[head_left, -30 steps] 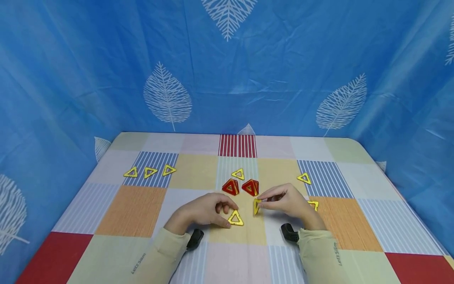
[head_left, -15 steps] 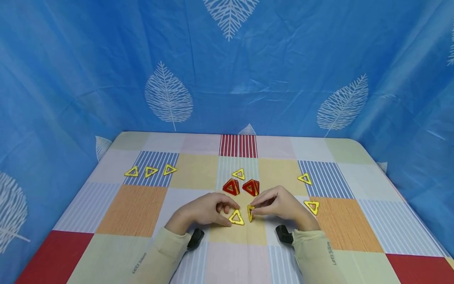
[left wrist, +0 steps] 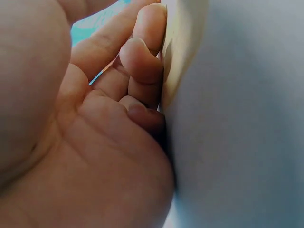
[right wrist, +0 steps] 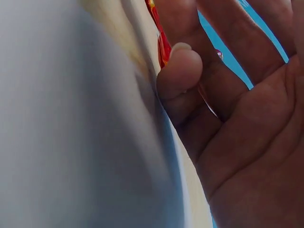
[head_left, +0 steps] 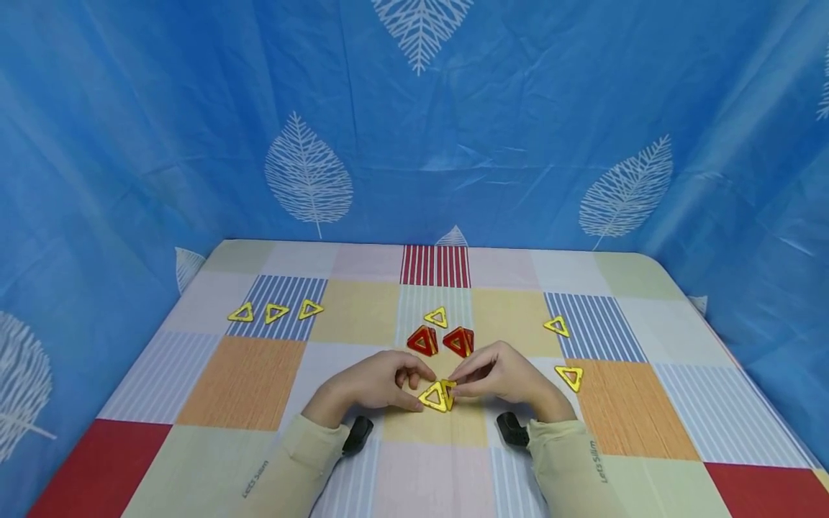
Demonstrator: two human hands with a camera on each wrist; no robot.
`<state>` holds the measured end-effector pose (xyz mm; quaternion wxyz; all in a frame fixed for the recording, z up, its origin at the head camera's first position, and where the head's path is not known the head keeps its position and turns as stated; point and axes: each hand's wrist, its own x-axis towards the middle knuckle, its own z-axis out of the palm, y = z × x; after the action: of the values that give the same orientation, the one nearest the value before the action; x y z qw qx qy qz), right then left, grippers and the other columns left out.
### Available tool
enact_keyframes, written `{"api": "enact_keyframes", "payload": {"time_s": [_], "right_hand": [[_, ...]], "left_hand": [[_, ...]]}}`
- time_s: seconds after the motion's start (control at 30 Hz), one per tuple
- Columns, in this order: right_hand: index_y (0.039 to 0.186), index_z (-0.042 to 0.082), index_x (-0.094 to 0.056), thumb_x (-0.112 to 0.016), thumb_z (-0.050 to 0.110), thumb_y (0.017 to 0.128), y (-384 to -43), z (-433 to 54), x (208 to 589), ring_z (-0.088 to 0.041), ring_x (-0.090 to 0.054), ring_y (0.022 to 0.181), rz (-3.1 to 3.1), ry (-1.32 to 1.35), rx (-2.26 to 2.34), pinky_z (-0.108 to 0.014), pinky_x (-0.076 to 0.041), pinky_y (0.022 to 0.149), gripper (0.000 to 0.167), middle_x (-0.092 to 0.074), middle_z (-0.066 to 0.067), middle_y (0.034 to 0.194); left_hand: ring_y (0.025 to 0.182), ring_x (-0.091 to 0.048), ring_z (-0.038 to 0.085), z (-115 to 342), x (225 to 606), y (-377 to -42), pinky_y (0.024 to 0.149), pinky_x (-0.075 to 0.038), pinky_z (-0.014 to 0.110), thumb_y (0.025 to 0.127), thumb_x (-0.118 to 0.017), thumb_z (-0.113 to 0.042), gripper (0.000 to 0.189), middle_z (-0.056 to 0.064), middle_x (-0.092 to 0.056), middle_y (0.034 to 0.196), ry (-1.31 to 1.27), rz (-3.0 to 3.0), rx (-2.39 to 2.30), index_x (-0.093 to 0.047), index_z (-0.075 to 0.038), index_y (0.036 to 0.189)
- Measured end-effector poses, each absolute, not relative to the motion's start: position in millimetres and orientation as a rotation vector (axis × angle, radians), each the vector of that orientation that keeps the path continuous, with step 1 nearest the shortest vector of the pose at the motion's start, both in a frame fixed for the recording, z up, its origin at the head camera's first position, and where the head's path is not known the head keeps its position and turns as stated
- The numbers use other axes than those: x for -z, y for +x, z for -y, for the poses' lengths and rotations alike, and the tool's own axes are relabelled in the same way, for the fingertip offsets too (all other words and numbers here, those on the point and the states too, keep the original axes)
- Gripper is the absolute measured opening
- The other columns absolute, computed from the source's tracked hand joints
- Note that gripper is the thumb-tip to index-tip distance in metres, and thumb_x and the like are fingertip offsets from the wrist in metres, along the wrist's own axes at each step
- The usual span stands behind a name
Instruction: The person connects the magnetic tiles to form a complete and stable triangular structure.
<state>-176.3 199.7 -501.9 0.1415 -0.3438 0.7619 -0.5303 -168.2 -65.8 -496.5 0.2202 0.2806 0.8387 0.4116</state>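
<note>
Two red pyramid-like shapes [head_left: 422,341] stand already formed on the bench [head_left: 440,467], while the yellow work looks barely begun: the left hand [head_left: 376,381] has a narrow grip on one yellow triangular frame [head_left: 432,405], and the right hand [head_left: 505,381] pinches a tilted second frame [head_left: 450,394] at its edge, apparently touching. Six loose yellow frames [head_left: 241,312] lie around, seemingly unjoined.
</note>
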Motion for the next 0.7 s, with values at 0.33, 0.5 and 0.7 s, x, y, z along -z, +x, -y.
{"api": "enact_keyframes", "payload": {"time_s": [0.33, 0.5, 0.7], "right_hand": [[0.099, 0.0, -0.078, -0.088, 0.006, 0.077, -174, -191, 502, -0.017, -0.067, 0.071, -2.174, -0.862, 1.492, -0.029, -0.056, 0.065, 0.025, -0.073, -0.011, 0.084], [0.098, 0.004, -0.078, -0.091, 0.008, 0.072, -170, -184, 498, -0.018, -0.065, 0.07, -2.243, -0.758, 1.424, -0.026, -0.053, 0.062, 0.029, -0.072, -0.009, 0.081], [0.096, 0.007, -0.079, -0.093, 0.011, 0.072, -170, -181, 496, -0.018, -0.065, 0.068, -2.275, -0.705, 1.384, -0.026, -0.053, 0.061, 0.028, -0.071, -0.004, 0.078]], "left_hand": [[0.068, -0.047, 0.012, 66, 495, -168, 0.063, -0.04, 0.026, 0.082, -0.086, -0.016, 0.024, -0.003, -0.059, 0.084, 0.747, -2.315, -1.154, -0.073, -0.015, 0.101], [0.07, -0.049, 0.013, 66, 496, -168, 0.065, -0.041, 0.028, 0.081, -0.086, -0.016, 0.021, -0.002, -0.059, 0.084, 0.733, -2.308, -1.168, -0.073, -0.015, 0.097], [0.069, -0.048, 0.013, 67, 495, -168, 0.064, -0.04, 0.028, 0.081, -0.086, -0.016, 0.02, -0.001, -0.059, 0.084, 0.738, -2.307, -1.174, -0.073, -0.015, 0.096]]}}
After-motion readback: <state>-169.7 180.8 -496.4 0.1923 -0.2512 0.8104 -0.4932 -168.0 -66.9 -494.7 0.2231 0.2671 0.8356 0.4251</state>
